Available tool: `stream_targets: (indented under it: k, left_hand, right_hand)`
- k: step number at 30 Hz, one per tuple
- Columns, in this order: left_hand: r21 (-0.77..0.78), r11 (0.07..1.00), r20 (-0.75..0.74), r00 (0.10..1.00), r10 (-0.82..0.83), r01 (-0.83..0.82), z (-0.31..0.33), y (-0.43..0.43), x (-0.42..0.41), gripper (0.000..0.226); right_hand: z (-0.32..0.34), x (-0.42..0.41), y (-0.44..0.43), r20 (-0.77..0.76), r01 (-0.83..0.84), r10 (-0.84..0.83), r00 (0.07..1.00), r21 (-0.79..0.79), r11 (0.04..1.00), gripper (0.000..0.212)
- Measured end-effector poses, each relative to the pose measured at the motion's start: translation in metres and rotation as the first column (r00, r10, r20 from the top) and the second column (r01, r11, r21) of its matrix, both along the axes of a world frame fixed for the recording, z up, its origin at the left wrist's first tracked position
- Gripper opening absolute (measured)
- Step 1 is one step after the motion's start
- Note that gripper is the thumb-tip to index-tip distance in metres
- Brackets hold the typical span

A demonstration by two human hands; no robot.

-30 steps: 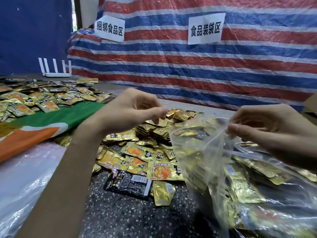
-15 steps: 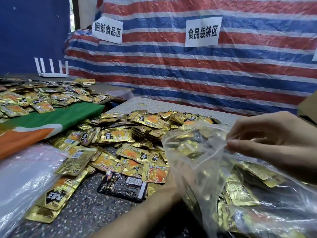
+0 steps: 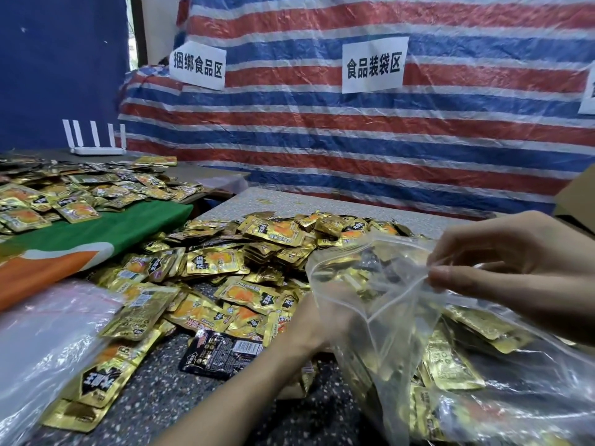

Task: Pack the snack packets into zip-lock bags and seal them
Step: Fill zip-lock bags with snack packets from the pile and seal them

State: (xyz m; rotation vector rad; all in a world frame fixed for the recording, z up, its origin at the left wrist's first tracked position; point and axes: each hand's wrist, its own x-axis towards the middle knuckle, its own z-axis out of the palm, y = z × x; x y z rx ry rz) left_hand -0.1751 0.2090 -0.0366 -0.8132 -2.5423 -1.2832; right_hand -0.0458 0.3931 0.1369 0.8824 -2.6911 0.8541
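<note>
Right hand (image 3: 515, 268): at 3 o'clock, forearm entering from the right edge. Thumb and forefinger pinch the upper rim of the zip-lock bag (image 3: 396, 317) and hold its mouth up and wide.

Left hand (image 3: 309, 329): near 6 o'clock, forearm rising from the bottom edge, back of the hand upward. Its fingers are hidden behind the bag's near wall at the mouth, so we cannot tell whether they grip anything.

Snack packets (image 3: 225, 262): a loose gold heap on the speckled desk (image 3: 154, 410), spreading from the centre toward 8 o'clock and touching the left hand. More lie inside the bag, which sprawls toward 4 o'clock.

Black packet (image 3: 222, 352): just beside the left wrist, on its 9 o'clock side.

We also note a green and orange cloth (image 3: 96, 233) at 9 o'clock, a white router (image 3: 96, 149) at 10 o'clock, and a striped tarpaulin (image 3: 354, 140) at 12 o'clock.
</note>
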Motion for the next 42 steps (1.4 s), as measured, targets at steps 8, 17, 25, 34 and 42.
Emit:
stream_targets:
  k: [8,17,25,34,42]
  left_hand:
    - [0.453,0.890,-0.010,0.998,0.062,-0.050,0.069,-0.041,-0.003,0.011]
    - [0.580,0.786,-0.035,0.958,0.285,-0.213,0.120,-0.093,0.022,0.006]
    - [0.916,0.383,-0.070,0.894,0.441,-0.117,0.157,-0.092,0.065,0.013]
    - [0.677,0.719,-0.247,0.872,0.423,-0.157,0.150,-0.057,0.098,0.013]
    - [0.471,0.814,-0.031,0.915,0.402,-0.341,0.126,-0.024,0.092,0.019]
  right_hand:
    - [0.002,0.003,-0.004,0.035,0.031,-0.031,0.999,0.001,1.000,0.019]
    - [0.003,0.006,-0.014,0.054,0.031,-0.032,0.998,0.005,0.999,0.019]
    - [0.003,0.007,-0.026,0.025,0.037,-0.038,0.999,0.037,0.999,0.021]
    - [-0.003,0.002,-0.038,-0.101,0.083,-0.081,0.992,0.017,0.996,0.031]
    - [-0.007,-0.003,-0.051,-0.176,0.107,-0.109,0.978,-0.021,0.994,0.024]
